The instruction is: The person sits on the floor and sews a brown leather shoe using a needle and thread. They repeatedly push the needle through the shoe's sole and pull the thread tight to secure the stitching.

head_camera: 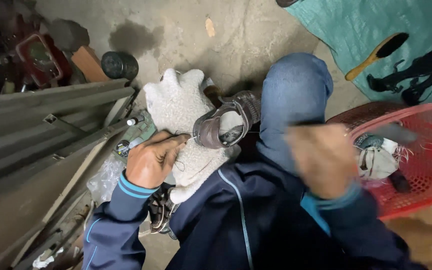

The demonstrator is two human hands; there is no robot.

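Brown leather sandal (228, 122) resting on a white knitted cloth (181, 125) over the lap.

Left hand (152, 160) pinched shut at the sandal's edge, on a thin dark thread (181, 134). Right hand (323, 157) raised apart, blurred; grip impossible to tell. Red plastic basket (426, 160) at right, wooden brush (376, 55) on teal tarp (356, 25).
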